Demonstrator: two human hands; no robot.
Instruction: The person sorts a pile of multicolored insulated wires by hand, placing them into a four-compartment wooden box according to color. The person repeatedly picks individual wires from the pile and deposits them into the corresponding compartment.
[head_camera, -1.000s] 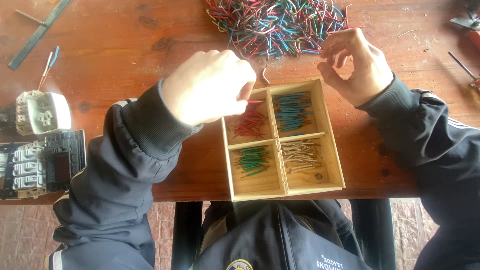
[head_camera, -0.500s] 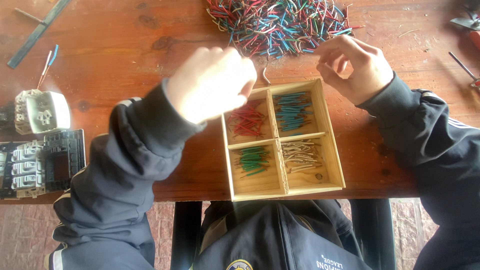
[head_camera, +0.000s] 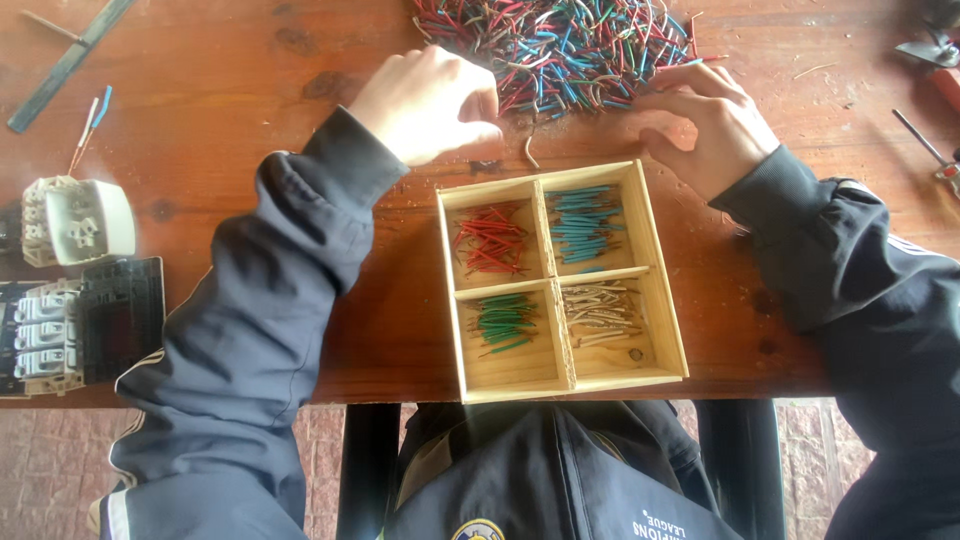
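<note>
- The step in hand looks like picking — both hands are at the near edge of the pile of wire pieces (head_camera: 560, 45), which lies at the far side of the wooden table (head_camera: 230, 90), just beyond the wooden tray (head_camera: 660, 300).
- The left hand (head_camera: 430, 100) sits at the pile's left edge, fingers curled inward; whether they pinch a wire cannot be told, since the back of the hand hides the tips.
- The right hand (head_camera: 710, 125) rests at the pile's right edge with fingers spread and bent, tips down among the wires — no clear grip shows.
- The tray has four compartments: red pieces (head_camera: 490, 240) far left, blue pieces (head_camera: 585, 225) far right, green pieces (head_camera: 503, 320) near left, pale pieces (head_camera: 600, 312) near right.
- In the tray the pieces lie mostly with their long axis left to right; in the pile they point every way.
- One bent pale wire (head_camera: 530, 150) lies alone between pile and tray, running roughly far to near.
- By judgement, the next move calls for pinching a single piece free of the tangle, turning it left to right, and matching its colour to a compartment.
</note>
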